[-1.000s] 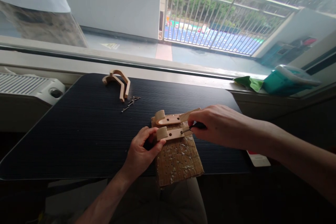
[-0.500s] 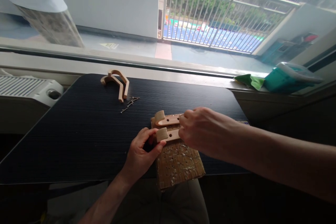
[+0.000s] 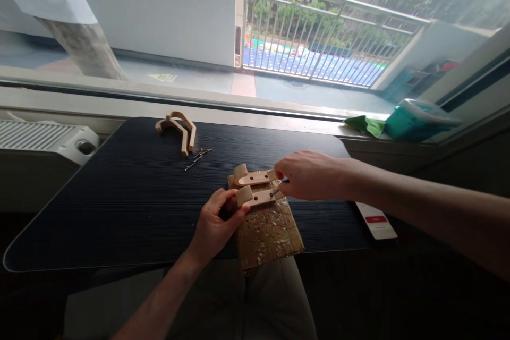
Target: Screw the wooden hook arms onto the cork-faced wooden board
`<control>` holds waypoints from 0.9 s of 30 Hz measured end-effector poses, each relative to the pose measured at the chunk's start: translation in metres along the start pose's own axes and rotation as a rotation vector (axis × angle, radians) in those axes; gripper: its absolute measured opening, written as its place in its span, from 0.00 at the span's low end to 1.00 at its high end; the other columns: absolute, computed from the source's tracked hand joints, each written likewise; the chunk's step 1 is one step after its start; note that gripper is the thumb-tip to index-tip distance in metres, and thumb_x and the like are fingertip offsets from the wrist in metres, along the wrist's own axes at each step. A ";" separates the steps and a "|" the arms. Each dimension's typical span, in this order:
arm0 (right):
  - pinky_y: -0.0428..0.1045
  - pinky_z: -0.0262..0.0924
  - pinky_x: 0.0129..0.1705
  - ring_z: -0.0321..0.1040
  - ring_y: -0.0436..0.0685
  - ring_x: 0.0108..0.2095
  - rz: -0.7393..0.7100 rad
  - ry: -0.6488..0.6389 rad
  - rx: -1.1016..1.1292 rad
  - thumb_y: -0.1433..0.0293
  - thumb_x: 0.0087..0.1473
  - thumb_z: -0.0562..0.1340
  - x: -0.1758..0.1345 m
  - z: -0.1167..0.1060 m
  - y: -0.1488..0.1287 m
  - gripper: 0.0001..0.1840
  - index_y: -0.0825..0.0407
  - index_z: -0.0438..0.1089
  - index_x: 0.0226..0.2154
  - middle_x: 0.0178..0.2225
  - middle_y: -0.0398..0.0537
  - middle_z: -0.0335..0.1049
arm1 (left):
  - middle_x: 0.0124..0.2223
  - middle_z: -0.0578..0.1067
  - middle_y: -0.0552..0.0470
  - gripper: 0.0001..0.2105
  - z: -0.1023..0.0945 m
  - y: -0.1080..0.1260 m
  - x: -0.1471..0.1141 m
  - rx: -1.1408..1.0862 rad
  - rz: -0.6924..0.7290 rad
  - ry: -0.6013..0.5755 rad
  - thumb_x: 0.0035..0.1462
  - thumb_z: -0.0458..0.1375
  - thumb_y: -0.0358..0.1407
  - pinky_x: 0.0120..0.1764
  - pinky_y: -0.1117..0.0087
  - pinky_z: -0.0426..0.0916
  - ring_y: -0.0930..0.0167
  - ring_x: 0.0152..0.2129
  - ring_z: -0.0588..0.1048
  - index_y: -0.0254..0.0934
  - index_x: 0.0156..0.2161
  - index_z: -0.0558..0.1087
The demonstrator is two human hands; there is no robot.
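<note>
Two wooden hooks with curved ends lie side by side across a tape-wrapped cardboard block (image 3: 269, 236). My left hand (image 3: 215, 223) pinches the raised end of the near wooden hook (image 3: 262, 198) between thumb and fingers. The far wooden hook (image 3: 258, 178) lies beyond it, with dark holes along its face. In the fingers of my right hand (image 3: 306, 172) is a thin metal rod, its tip at the near hook's right hole. The hand hides most of this rod, so its kind is unclear.
On the dark table (image 3: 131, 212), two more curved wooden hooks (image 3: 185, 133) lie at the back, beside several loose screws (image 3: 197, 158). A phone (image 3: 376, 220) rests at the right edge. A green cloth (image 3: 364, 125) and teal container (image 3: 416, 119) sit on the sill. Outside stands a person (image 3: 79, 42).
My right hand has shifted right and up off the near hook, uncovering its right hole and the thin rod. My left hand keeps its pinch. The view has shifted, and the phone now shows.
</note>
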State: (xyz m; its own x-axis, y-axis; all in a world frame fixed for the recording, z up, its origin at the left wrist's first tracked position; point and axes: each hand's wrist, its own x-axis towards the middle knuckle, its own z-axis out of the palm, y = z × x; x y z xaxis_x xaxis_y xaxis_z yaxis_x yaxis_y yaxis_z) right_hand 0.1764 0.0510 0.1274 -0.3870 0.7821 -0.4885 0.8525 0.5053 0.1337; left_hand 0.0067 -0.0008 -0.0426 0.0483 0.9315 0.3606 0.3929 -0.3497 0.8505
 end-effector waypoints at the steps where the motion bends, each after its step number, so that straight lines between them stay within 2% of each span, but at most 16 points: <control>1: 0.48 0.53 0.28 0.66 0.55 0.32 -0.014 0.018 0.009 0.68 0.48 0.57 -0.002 -0.001 0.001 0.14 0.53 0.71 0.38 0.33 0.51 0.72 | 0.28 0.63 0.58 0.10 0.000 0.000 0.000 -0.001 0.001 0.001 0.51 0.58 0.37 0.31 0.74 0.62 0.76 0.26 0.65 0.37 0.39 0.69; 4: 0.46 0.52 0.29 0.66 0.54 0.33 -0.118 0.066 0.009 0.71 0.46 0.58 -0.007 -0.004 0.005 0.14 0.52 0.71 0.39 0.34 0.50 0.72 | 0.28 0.63 0.58 0.10 -0.001 0.000 -0.001 -0.006 -0.005 -0.003 0.51 0.58 0.37 0.31 0.74 0.62 0.76 0.26 0.65 0.37 0.38 0.69; 8: 0.45 0.49 0.26 0.64 0.50 0.27 -0.269 0.058 -0.075 0.77 0.49 0.55 -0.010 0.000 0.005 0.10 0.55 0.71 0.32 0.30 0.49 0.71 | 0.29 0.63 0.57 0.10 0.000 0.000 -0.001 -0.009 -0.011 -0.002 0.51 0.58 0.37 0.31 0.74 0.62 0.76 0.26 0.65 0.37 0.39 0.69; 11: 0.46 0.45 0.23 0.63 0.49 0.24 -0.309 0.104 -0.160 0.79 0.49 0.54 -0.007 0.006 0.002 0.10 0.57 0.70 0.31 0.28 0.49 0.71 | 0.28 0.63 0.58 0.10 0.000 -0.001 0.000 -0.007 -0.016 -0.005 0.51 0.58 0.37 0.31 0.75 0.62 0.76 0.26 0.65 0.37 0.39 0.69; 15: 0.46 0.44 0.22 0.64 0.50 0.24 -0.248 0.125 -0.181 0.77 0.49 0.55 -0.001 0.009 0.000 0.08 0.56 0.70 0.30 0.27 0.50 0.71 | 0.28 0.62 0.58 0.10 0.000 -0.002 0.000 -0.001 -0.017 -0.008 0.51 0.58 0.37 0.31 0.74 0.62 0.76 0.26 0.64 0.37 0.39 0.69; 22: 0.46 0.48 0.24 0.66 0.52 0.26 -0.051 0.075 -0.043 0.71 0.49 0.54 0.004 0.001 -0.001 0.12 0.54 0.73 0.30 0.27 0.51 0.72 | 0.28 0.62 0.58 0.10 0.000 -0.001 -0.001 0.007 -0.006 -0.006 0.51 0.58 0.37 0.31 0.74 0.62 0.76 0.26 0.64 0.37 0.39 0.69; 27: 0.46 0.49 0.24 0.66 0.53 0.27 -0.065 0.067 -0.100 0.71 0.49 0.56 -0.001 -0.005 -0.005 0.11 0.55 0.73 0.33 0.27 0.52 0.72 | 0.28 0.63 0.58 0.10 0.000 0.000 -0.001 0.009 0.009 0.001 0.51 0.58 0.37 0.31 0.74 0.62 0.76 0.26 0.64 0.37 0.39 0.69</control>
State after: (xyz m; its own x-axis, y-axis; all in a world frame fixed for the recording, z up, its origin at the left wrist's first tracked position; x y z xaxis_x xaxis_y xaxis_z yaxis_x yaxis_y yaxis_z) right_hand 0.1713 0.0496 0.1318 -0.4653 0.7676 -0.4407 0.7873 0.5865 0.1904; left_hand 0.0064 -0.0020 -0.0428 0.0515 0.9281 0.3688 0.4011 -0.3575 0.8434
